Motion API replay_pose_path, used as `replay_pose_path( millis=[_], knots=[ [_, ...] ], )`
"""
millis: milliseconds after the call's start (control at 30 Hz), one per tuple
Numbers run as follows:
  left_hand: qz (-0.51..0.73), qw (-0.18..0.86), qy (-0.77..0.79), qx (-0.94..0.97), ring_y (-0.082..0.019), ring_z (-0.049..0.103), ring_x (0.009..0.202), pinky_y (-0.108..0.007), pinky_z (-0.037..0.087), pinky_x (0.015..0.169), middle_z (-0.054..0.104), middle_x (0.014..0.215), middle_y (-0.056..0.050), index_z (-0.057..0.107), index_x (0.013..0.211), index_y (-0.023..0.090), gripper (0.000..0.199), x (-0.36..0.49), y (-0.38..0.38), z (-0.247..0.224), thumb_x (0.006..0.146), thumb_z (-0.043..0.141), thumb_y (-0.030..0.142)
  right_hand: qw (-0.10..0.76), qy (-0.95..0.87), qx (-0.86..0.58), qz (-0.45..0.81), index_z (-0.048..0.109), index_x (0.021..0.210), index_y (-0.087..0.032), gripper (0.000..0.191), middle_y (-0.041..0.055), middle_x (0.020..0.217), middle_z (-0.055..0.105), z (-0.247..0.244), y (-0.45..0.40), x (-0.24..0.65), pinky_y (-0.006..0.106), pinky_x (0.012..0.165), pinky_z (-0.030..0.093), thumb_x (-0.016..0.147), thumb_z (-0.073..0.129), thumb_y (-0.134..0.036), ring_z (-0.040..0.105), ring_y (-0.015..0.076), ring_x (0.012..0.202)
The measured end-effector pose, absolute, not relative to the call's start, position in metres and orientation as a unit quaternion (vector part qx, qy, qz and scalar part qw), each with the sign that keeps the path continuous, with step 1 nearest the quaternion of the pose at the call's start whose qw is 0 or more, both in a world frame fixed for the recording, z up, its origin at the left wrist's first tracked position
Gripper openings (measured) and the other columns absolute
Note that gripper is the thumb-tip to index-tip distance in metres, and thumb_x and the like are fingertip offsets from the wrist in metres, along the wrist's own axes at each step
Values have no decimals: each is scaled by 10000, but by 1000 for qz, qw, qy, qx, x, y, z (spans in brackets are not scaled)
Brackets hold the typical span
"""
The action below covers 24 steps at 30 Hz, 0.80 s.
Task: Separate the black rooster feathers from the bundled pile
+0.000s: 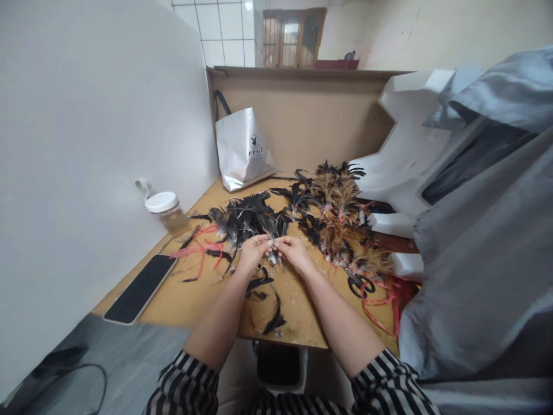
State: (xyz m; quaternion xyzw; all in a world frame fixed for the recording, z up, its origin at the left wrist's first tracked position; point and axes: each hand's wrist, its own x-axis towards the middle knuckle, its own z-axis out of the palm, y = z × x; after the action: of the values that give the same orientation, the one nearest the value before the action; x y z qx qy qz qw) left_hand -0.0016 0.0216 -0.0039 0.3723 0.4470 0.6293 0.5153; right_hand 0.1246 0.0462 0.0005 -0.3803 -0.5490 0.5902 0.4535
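Note:
My left hand (256, 252) and my right hand (291, 252) meet at the middle of the table, fingertips pinched together around the quill ends of some feathers (273, 230). White fluffy bits show just under the fingers. Right behind the hands spreads a pile of black feathers (246, 216). Brown and black feather bunches (341, 236), some tied with pink-red strips, lie to the right. Several loose dark feathers (274, 314) are scattered nearer the table's front edge.
Left are a phone (141, 288), a lidded jar (166, 212) and red plastic strips (201, 248). Black-handled scissors (360, 282) and red plastic ribbon (393, 300) lie right. A silver bag (244, 153) stands at the back. White foam (389, 150) and grey cloth (484, 259) border the right side.

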Motion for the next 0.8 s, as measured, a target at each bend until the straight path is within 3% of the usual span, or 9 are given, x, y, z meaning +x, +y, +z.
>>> replay_pose_path(
  millis=[267,533,700,800],
  knots=[
    [643,515,433,365,-61,501,452,-175,392,457,576,547,3,579,778,114,316,-2,22,-3,539,721,264,442,-574,-407,556,569,614,-143,216,-19,504,545,4,41,122,182,401,309,602,617,-353,408,58,396],
    [618,525,434,391,-59,479,417,-171,364,421,587,538,-8,565,730,118,273,-3,17,2,578,699,302,415,-630,-380,535,575,628,-144,238,-21,521,538,14,37,129,191,449,311,635,600,-381,403,63,438],
    [613,532,426,400,-67,517,472,-164,359,417,635,674,-56,564,725,117,274,-6,14,10,593,688,323,515,-589,-423,456,559,647,-153,277,-29,516,504,15,50,141,207,472,318,639,586,-428,405,83,464],
    [619,530,420,400,-72,530,493,-165,363,420,638,696,-59,562,734,120,272,-7,13,11,601,682,326,533,-585,-457,406,573,676,-149,267,-14,550,525,7,63,152,214,497,336,651,563,-414,431,98,497]
  ],
)
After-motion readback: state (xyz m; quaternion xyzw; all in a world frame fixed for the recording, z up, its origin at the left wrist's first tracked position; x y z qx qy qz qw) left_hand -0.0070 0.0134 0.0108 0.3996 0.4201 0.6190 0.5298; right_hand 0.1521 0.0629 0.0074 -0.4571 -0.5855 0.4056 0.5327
